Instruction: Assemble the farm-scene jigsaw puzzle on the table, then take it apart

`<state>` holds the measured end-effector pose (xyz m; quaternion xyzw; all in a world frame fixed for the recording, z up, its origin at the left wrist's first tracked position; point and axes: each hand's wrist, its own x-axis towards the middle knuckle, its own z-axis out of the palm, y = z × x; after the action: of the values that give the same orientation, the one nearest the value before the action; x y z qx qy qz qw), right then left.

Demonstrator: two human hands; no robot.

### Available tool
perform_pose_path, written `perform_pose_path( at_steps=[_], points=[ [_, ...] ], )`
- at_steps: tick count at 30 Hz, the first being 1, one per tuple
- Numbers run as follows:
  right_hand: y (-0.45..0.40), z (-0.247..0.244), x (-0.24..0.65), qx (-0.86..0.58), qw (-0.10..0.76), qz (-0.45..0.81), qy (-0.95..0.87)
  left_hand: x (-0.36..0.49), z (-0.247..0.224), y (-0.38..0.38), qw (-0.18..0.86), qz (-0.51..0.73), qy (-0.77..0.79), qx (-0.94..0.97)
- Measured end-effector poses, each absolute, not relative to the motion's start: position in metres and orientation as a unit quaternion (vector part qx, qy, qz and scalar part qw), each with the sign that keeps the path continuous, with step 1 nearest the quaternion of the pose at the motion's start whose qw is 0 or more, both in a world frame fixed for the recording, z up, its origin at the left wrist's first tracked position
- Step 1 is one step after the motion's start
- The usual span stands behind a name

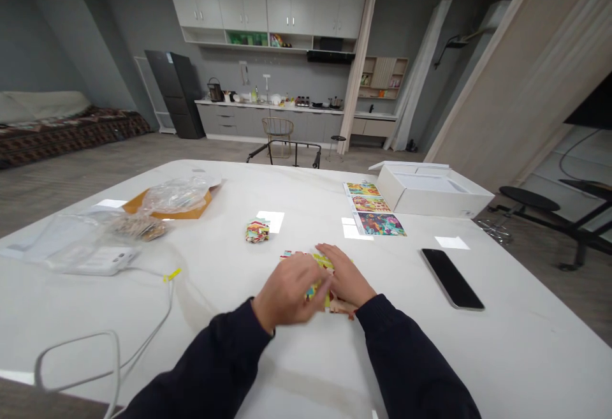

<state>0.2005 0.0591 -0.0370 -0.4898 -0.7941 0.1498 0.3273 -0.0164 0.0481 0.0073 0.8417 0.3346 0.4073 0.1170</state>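
Near the front edge of the table [191, 323], the left hand [287, 291] and right hand [347, 277] meet over a patch of colourful jigsaw pieces [321, 291]. The fingers [329, 256] bend down onto the pieces, apparently to keep them together; whether they pinch any single piece, I cannot tell. A small stack of pieces [257, 231] sits just beyond, within easy reach, while printed picture sheets [375, 212] lie face up toward the far edge, placed where they can be seen.

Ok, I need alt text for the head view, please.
The left hand and right hand work over colourful jigsaw pieces on a white table. A small stack of pieces lies ahead, with printed picture sheets, an open white box and a smartphone to the right.
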Motion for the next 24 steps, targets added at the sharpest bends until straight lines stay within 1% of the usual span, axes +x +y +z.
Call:
perform_pose_path(
  at_steps=[2, 6, 10, 16, 20, 22, 24],
  points=[
    [0.059, -0.037, 0.2, -0.485, 0.32, 0.147, -0.801, -0.028, 0.007, 0.071, 0.116, 0.33, 0.298, 0.888],
    [0.057, -0.033, 0.197, -0.485, 0.284, 0.155, -0.812, -0.054, -0.011, 0.102, 0.131, 0.277, 0.362, 0.88],
    [0.056, -0.034, 0.195, -0.483, 0.248, 0.168, -0.823, -0.061, -0.029, 0.104, 0.14, 0.248, 0.41, 0.867],
    [0.057, -0.04, 0.194, -0.484, 0.238, 0.168, -0.825, -0.056, -0.032, 0.108, 0.161, 0.27, 0.432, 0.845],
    [0.056, -0.037, 0.193, -0.493, 0.228, 0.178, -0.821, -0.052, -0.031, 0.11, 0.24, 0.285, 0.465, 0.803],
    [0.056, -0.035, 0.192, -0.496, 0.226, 0.182, -0.818, -0.049, -0.027, 0.108, 0.279, 0.291, 0.452, 0.796],
    [0.056, -0.035, 0.192, -0.499, 0.232, 0.181, -0.815, -0.046, -0.022, 0.105, 0.294, 0.312, 0.425, 0.797]
  ],
)
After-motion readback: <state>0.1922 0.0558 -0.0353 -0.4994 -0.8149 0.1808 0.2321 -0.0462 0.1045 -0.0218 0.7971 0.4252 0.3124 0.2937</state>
